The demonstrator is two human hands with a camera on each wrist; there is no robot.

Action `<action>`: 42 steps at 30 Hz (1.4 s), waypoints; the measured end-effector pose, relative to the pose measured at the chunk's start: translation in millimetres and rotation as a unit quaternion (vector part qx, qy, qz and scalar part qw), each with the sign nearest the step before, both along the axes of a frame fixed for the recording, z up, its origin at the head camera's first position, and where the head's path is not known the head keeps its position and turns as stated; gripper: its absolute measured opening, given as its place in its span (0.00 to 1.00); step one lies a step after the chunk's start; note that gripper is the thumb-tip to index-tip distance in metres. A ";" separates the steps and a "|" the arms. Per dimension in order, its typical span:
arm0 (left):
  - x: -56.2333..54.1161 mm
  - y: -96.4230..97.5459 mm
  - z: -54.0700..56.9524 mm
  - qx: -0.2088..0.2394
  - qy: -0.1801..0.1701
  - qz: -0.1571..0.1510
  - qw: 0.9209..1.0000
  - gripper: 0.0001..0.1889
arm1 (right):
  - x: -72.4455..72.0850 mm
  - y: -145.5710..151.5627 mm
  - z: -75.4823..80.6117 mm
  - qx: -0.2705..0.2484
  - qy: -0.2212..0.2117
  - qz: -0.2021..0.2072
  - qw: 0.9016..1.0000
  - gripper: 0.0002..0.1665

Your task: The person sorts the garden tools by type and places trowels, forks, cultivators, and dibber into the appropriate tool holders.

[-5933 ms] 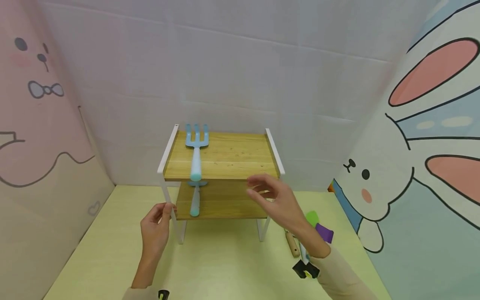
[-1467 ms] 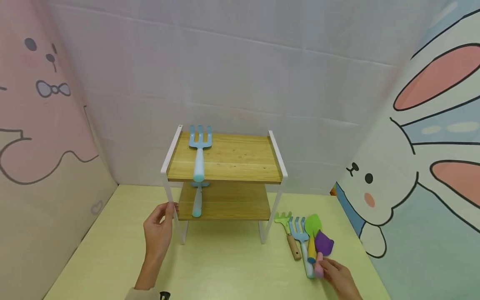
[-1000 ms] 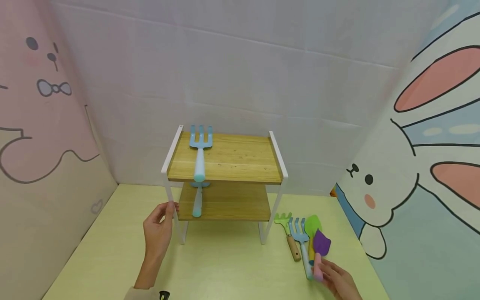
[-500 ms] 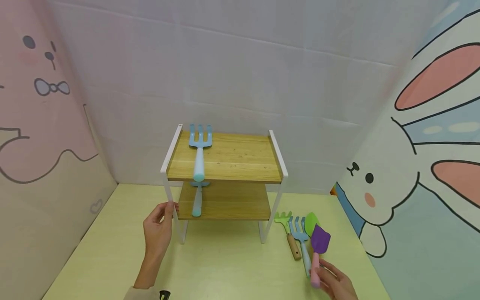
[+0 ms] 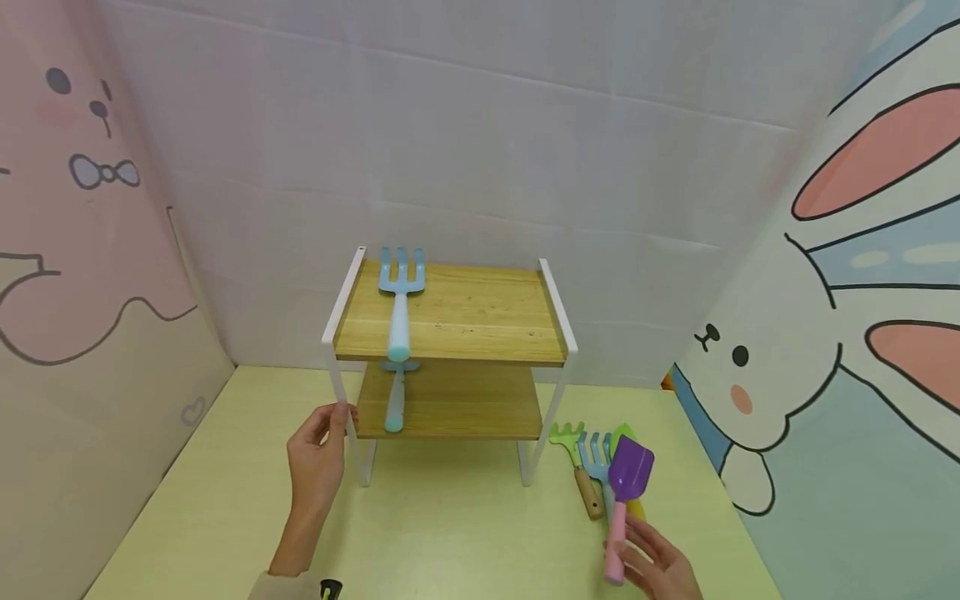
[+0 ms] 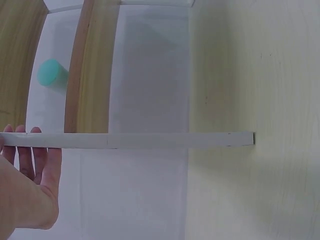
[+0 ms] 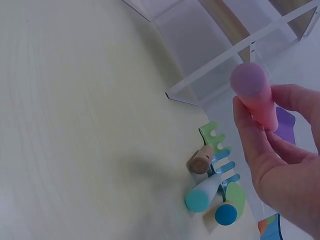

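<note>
My right hand (image 5: 658, 562) pinches the pink handle of a toy shovel (image 5: 630, 468) with a purple blade, raised over the other tools at the right. In the right wrist view the handle (image 7: 254, 95) sits between thumb and fingers, its end toward the camera. At the left, my left hand (image 5: 317, 462) holds the front leg (image 6: 150, 140) of a two-tier shelf (image 5: 487, 312), its fingers behind the white bar. A light blue hand fork (image 5: 400, 321) lies on the upper board, and another blue-handled tool (image 5: 395, 404) on the lower one.
Beneath the shovel on the table lie a green rake (image 5: 588, 492) with a wooden handle, a blue fork (image 5: 596, 457) and a green shovel (image 7: 235, 195) with a yellow handle, partly covered. A white cloth wall (image 5: 465, 125) stands behind the shelf.
The right hand has gone from near the shelf to the tools, taken the purple shovel by its handle, lifted it and shifted it left. The left hand stays at the shelf leg.
</note>
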State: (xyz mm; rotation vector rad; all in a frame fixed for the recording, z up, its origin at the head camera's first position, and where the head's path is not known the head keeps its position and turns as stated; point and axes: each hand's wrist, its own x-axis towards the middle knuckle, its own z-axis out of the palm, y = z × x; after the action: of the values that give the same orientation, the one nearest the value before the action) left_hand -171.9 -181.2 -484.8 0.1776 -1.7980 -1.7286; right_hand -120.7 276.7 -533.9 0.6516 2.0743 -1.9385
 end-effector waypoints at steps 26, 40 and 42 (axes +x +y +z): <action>1.2 0.1 0.4 -0.023 -0.015 0.011 1.000 0.12 | 15.7 -43.1 33.2 -0.017 0.090 0.029 0.995 0.44; -0.9 -1.3 -3.6 -0.012 -0.018 0.011 1.000 0.11 | 15.2 -65.4 45.1 -0.033 0.134 0.079 0.987 0.40; -1.7 -1.4 -4.7 -0.010 -0.019 0.012 1.000 0.11 | 14.2 -67.4 45.6 -0.033 0.131 0.087 0.987 0.41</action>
State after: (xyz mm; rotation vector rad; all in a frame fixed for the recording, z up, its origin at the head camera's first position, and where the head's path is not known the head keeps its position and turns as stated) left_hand -173.6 -182.7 -489.5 0.2228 -1.8326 -1.7003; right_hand -106.5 209.4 -488.3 0.2008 2.1195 -2.0724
